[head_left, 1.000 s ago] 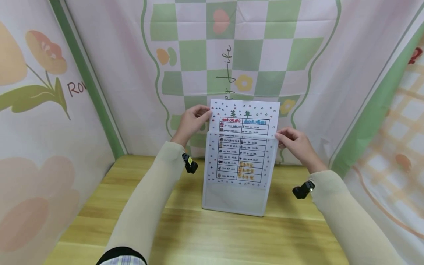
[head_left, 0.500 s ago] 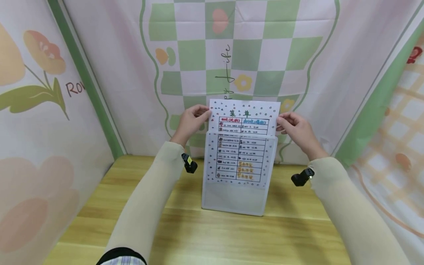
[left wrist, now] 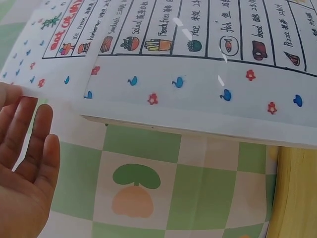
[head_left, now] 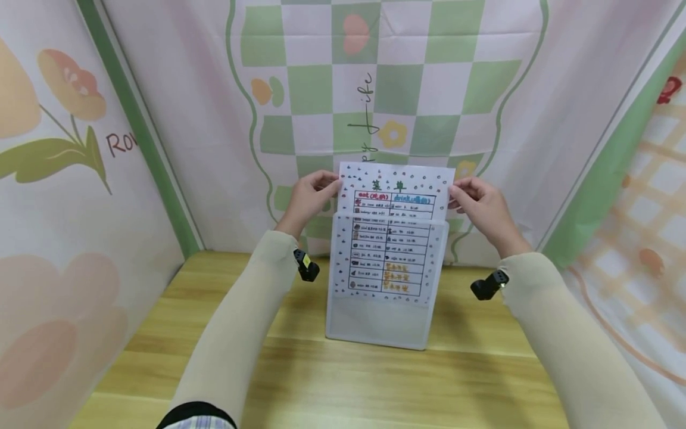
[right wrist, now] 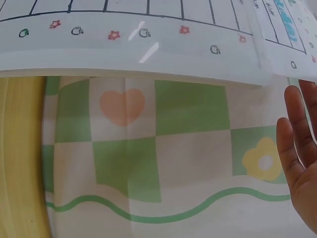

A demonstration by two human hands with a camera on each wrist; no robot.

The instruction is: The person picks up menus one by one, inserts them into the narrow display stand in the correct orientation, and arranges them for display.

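Light yellowish wooden tabletop [head_left: 343,387] with visible grain, hemmed by patterned cloth on three sides. Clear rectangular plastic sleeve [head_left: 377,325] standing upright on its bottom edge near the back, hand-drawn paper menu sheet [head_left: 393,196] partly tucked inside.

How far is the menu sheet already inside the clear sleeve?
Most of the menu sheet is already inside the clear sleeve, which stands on the wooden table. The left hand and right hand pinch its upper corners. The top strip is not yet inside, and the sleeve's bottom part looks unfilled.
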